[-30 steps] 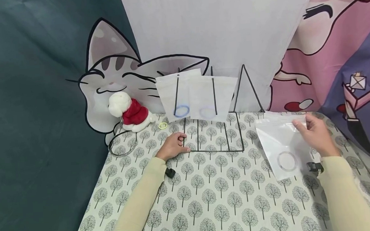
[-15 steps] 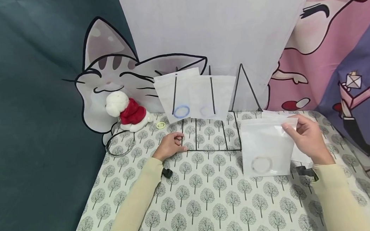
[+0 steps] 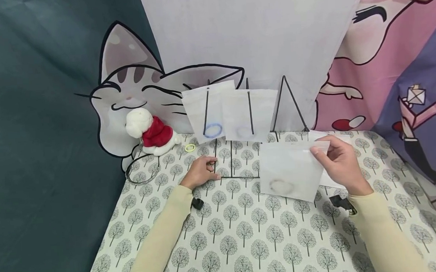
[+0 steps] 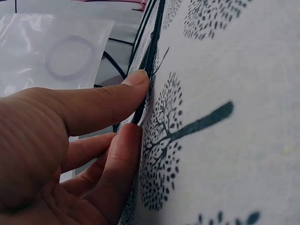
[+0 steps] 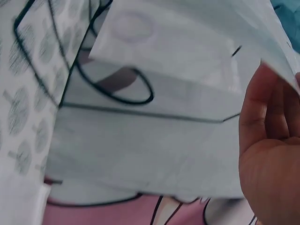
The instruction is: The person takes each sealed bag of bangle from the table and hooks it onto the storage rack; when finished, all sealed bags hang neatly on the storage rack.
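Right hand (image 3: pixel 340 165) pinches bag (image 3: pixel 291 167) by its top right corner; avoid swinging it. Left hand (image 3: pixel 200 172) grips rack (image 3: pixel 240 177) at front left corner: keep that flat.

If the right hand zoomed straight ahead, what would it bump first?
The right hand, holding a translucent white plastic bag, would probably meet the black metal-wire rack first, at its bare slanted prong; depth is unclear.

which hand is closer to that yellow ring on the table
Left. The left hand, at the near left corner of the black wire rack, is just in front of the yellow ring; the right hand, holding a white bag, is off to its right.
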A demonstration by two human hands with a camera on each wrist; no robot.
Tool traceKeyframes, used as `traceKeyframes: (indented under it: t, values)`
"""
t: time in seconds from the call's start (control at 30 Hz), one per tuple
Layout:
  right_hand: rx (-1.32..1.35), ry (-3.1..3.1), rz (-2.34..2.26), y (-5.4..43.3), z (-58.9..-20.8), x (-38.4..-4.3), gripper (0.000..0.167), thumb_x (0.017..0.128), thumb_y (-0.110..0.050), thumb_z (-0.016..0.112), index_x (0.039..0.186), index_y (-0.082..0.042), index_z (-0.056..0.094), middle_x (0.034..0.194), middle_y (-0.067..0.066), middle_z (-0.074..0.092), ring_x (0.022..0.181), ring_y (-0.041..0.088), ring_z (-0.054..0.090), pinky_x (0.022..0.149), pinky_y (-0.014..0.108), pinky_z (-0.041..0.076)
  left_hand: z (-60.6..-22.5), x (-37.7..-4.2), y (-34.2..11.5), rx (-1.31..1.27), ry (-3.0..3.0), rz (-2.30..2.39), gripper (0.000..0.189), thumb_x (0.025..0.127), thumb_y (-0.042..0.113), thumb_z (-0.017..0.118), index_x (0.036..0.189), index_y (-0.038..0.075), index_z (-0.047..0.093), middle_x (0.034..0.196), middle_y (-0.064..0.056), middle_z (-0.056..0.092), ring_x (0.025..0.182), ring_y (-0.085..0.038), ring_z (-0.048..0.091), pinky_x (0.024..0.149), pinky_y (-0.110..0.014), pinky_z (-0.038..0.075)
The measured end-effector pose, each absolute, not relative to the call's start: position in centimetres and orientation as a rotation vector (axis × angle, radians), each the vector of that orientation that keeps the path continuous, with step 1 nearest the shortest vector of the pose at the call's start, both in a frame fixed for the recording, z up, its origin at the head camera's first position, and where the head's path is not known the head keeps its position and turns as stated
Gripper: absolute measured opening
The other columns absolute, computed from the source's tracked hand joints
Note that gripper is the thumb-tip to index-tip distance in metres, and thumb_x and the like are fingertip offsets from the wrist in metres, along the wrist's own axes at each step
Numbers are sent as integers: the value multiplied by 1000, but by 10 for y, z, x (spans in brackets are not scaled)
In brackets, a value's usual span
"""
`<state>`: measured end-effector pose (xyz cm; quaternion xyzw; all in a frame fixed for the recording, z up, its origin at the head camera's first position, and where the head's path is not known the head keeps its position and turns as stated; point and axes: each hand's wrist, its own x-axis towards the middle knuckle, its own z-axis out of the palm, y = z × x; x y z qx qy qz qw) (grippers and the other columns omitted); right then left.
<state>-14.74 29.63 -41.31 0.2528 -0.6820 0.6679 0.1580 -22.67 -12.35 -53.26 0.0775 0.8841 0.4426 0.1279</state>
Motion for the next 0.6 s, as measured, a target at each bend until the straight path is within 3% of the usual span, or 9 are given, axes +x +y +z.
traceKeyframes:
  t: [0.2,0.4,0.6]
  values:
    - [826,-1842,1865,267,-408,-149,14,88,31,53,99,25,59,86,7,77,69,10,73,58,19,58,-531,-226,-124,223,2571,1287,78,74,14,96,144,13,64,110,-4,67,97,-20,64,95,-42,56]
    - [827,-1800,1794,241,-404,-151,12,88,28,57,98,24,61,75,4,70,60,5,59,50,18,45,-533,-227,-126,214,2556,1282,77,75,15,96,146,13,63,107,-4,70,96,-18,65,93,-40,56]
    - [802,-1750,1816,220,-399,-151,8,90,25,57,98,24,61,78,4,73,61,7,63,52,17,50,-533,-229,-125,227,2534,1302,78,75,14,95,146,13,63,107,-3,72,96,-18,66,95,-42,57]
